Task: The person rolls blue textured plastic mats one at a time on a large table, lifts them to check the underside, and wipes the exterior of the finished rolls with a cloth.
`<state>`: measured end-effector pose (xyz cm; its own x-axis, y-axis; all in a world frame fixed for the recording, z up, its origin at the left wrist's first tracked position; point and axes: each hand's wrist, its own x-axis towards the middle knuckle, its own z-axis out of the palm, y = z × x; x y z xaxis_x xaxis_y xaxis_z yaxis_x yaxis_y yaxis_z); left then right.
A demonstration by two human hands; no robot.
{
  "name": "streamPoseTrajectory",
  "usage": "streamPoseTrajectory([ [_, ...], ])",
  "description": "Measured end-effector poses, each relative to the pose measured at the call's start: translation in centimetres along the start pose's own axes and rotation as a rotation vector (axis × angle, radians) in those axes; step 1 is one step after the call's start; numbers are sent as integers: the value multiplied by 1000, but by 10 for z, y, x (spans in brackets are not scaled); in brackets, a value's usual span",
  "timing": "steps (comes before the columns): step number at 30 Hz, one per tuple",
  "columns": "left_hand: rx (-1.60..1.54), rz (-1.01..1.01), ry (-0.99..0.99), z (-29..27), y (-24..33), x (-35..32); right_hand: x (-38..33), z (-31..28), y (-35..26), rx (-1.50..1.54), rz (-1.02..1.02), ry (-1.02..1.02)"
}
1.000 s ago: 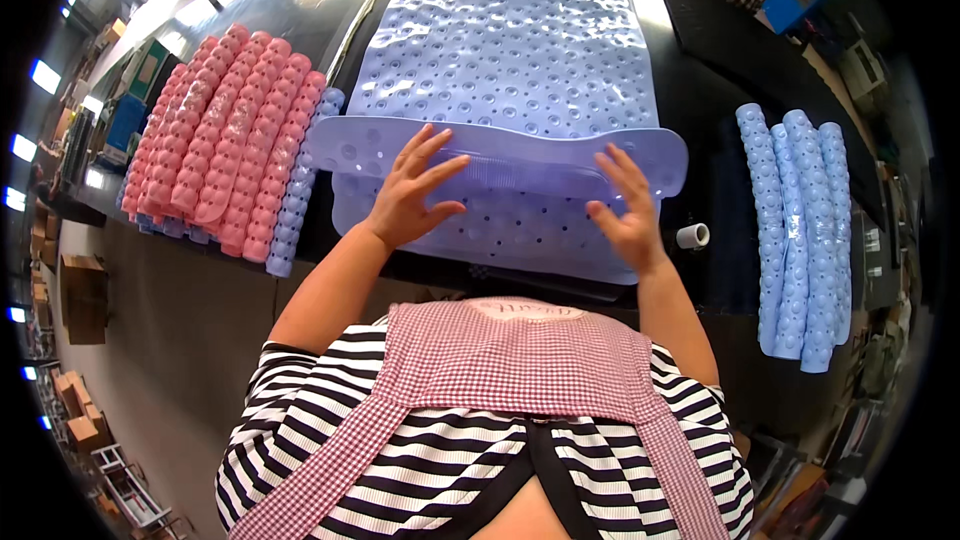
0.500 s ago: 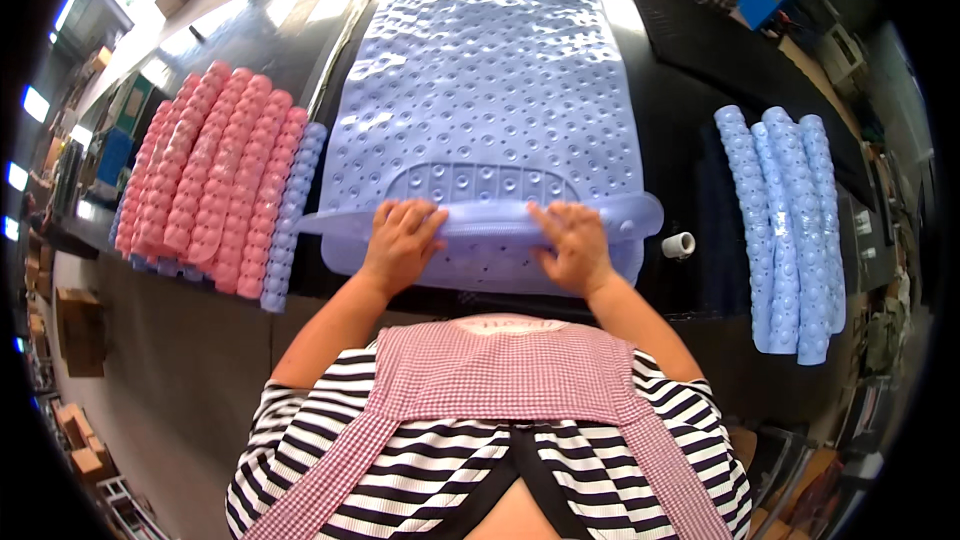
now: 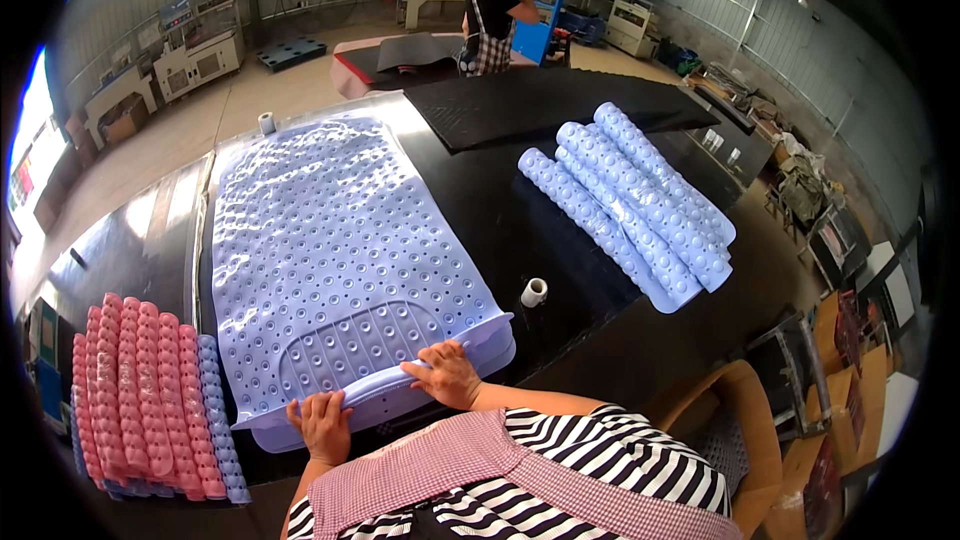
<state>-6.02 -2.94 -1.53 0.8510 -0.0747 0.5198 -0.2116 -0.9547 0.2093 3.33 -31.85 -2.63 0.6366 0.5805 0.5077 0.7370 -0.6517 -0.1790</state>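
Note:
A light blue bath mat point(image 3: 340, 230) with rows of suction cups lies spread on the black table, running away from me. Its near end is turned up into a raised fold, with a flap showing on my side. My left hand point(image 3: 322, 427) has its fingers curled over this fold toward the left. Farther right along the same fold, my right hand point(image 3: 446, 376) grips with its thumb and fingers. Parts of the fingertips are hidden behind the fold.
Pink rolled mats point(image 3: 150, 390) lie piled at the left beside a blue roll point(image 3: 222, 420). Several blue rolled mats point(image 3: 640, 210) lie at the right. A small white roll point(image 3: 534, 292) stands between; another point(image 3: 266, 123) is beyond the mat. A person point(image 3: 490, 25) stands far off.
My view has swung up and to the right, bringing the far room and the person into sight. Both hands still hold the folded near end of the mat.

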Motion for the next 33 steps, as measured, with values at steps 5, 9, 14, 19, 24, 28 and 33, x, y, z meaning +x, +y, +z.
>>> streamPoseTrajectory([
  [5, -43, -3, -4, 1, -10, -5, -6, 7, -7, 18, 66, 35],
  [9, -47, -15, 13, 5, -13, -8, -9, 9, -6, 40, 86, 34],
  [14, -31, 24, 30, 8, -12, -13, -18, 16, -8, 55, 142, 45],
  [19, -30, 87, 89, 16, -20, -18, -19, 13, -9, 22, 108, 73],
  [24, -2, 76, 65, 16, -20, -7, -5, 2, 1, 46, -53, -39],
  [28, -13, 7, -76, 15, -28, 17, 19, -3, 3, 139, -10, -48],
  [33, -130, -296, -201, 15, -24, 42, 54, -3, 10, 181, 355, -376],
])
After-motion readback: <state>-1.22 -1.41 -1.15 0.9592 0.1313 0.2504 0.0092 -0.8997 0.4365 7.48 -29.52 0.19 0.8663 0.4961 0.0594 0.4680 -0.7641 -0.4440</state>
